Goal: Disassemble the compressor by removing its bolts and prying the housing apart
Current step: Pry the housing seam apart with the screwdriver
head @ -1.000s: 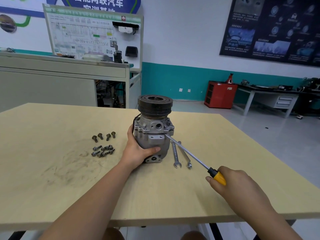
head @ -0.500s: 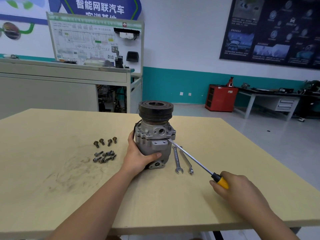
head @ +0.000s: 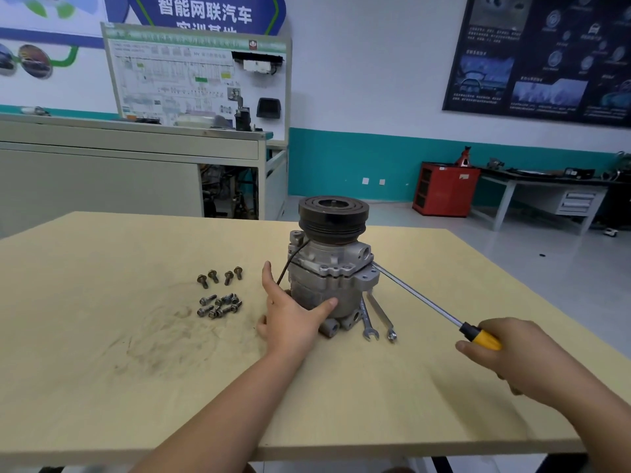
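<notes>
A grey metal compressor (head: 329, 268) with a black pulley on top stands upright on the wooden table (head: 102, 370). My left hand (head: 290, 319) wraps around its lower housing, thumb across the front. My right hand (head: 519, 356) grips the yellow handle of a long screwdriver (head: 420, 300). The screwdriver's tip sits at the seam on the right side of the housing, under a mounting ear. Several removed bolts (head: 220, 295) lie loose on the table to the left of the compressor.
Two wrenches (head: 375, 319) lie on the table just right of the compressor's base, under the screwdriver shaft. A grey workbench (head: 119, 165) stands behind the table. A red cabinet (head: 444, 189) and a desk are far right.
The compressor has turned a little under my left hand, showing a different face. The screwdriver tip now sits further right on the seam. My view has dropped closer.
</notes>
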Available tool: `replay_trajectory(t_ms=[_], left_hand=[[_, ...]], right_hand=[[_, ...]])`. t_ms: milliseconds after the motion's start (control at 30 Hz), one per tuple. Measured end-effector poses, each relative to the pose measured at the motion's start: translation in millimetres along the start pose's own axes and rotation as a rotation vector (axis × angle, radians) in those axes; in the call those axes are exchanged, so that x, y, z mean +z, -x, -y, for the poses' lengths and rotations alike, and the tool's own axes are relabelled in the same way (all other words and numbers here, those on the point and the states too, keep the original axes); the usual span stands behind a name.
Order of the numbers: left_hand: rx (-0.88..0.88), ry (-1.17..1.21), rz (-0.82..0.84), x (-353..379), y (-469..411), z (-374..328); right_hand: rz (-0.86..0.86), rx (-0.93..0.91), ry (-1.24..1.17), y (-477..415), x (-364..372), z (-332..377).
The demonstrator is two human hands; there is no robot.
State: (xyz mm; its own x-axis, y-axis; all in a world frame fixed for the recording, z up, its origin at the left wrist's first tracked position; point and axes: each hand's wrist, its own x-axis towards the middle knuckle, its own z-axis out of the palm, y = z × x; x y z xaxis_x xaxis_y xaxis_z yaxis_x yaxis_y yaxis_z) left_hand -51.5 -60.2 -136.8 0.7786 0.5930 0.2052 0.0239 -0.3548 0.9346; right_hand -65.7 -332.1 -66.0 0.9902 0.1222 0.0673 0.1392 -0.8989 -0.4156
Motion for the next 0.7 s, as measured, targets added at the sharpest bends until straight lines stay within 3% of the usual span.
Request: replay_trajectory(t_ms=[167, 367, 700], left_hand=[[0.054, 0.097, 0.103, -3, -8, 2], [0.137, 0.003, 0.137, 1, -3, 0], [0.122, 0.009, 0.170, 5, -8, 5]], right_hand=[[0.100, 0.002, 0.004, 19, -21, 1], [0.126, -0.068, 0.179, 24, -21, 10], [0.160, -0.062, 0.048, 24, -27, 14]])
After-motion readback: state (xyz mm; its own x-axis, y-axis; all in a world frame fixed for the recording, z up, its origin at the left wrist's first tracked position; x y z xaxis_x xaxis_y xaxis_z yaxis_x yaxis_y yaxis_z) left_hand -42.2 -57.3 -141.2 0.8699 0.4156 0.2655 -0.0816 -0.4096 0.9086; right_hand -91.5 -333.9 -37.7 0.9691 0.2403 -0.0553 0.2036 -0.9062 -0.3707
